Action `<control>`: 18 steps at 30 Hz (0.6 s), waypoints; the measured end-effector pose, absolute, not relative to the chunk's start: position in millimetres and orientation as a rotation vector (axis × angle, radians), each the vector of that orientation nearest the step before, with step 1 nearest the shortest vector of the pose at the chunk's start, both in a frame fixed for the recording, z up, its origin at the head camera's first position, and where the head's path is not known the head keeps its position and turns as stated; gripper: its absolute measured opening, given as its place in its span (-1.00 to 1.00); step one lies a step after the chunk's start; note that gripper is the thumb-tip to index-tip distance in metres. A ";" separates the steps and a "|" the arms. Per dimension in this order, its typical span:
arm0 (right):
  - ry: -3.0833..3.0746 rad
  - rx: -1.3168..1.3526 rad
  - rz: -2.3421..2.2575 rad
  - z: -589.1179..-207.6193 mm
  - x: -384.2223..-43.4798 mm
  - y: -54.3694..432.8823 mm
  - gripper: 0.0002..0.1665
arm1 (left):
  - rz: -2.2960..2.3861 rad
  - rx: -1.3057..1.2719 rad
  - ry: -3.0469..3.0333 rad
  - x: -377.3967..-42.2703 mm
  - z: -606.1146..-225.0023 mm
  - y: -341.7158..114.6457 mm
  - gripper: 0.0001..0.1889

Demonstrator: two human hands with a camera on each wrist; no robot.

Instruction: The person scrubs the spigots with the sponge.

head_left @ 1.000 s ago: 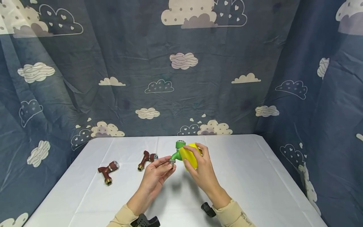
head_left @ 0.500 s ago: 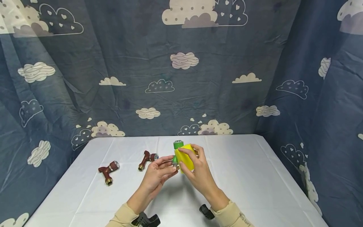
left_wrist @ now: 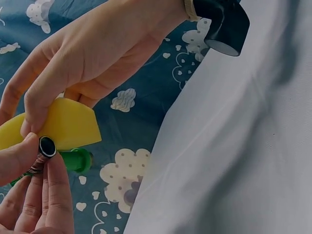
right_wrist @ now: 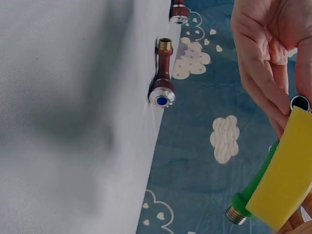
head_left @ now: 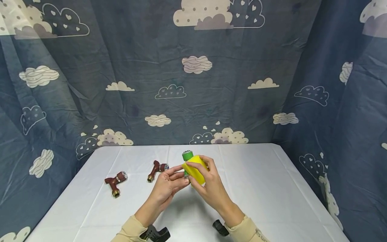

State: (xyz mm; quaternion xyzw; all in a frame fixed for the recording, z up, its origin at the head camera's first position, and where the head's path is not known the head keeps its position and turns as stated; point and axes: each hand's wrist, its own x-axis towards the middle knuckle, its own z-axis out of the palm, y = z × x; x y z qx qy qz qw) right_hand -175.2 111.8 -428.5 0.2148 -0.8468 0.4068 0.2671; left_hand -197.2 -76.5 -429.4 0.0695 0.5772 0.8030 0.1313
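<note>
The left hand [head_left: 165, 187] pinches the green tap [head_left: 187, 155] by one end, so pressing the sponge [right_wrist: 282, 175] the right hand [head_left: 215, 187] grips could twist the tap loose.

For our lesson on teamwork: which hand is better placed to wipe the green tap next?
Right hand, probably: it holds the yellow sponge at the green tap; the left hand pinches the tap itself.
</note>
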 end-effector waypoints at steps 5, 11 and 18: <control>-2.280 0.605 1.086 -427.6 -174.2 113.6 -0.49 | 2.304 0.218 1.695 -196.3 -429.0 -77.1 -0.33; -2.286 0.630 1.046 -425.7 -174.0 115.0 -0.49 | 2.293 0.266 1.637 -198.0 -428.8 -78.1 -0.39; -2.296 0.670 1.030 -421.6 -172.4 115.5 -0.48 | 2.308 0.322 1.553 -197.9 -429.0 -84.6 -0.55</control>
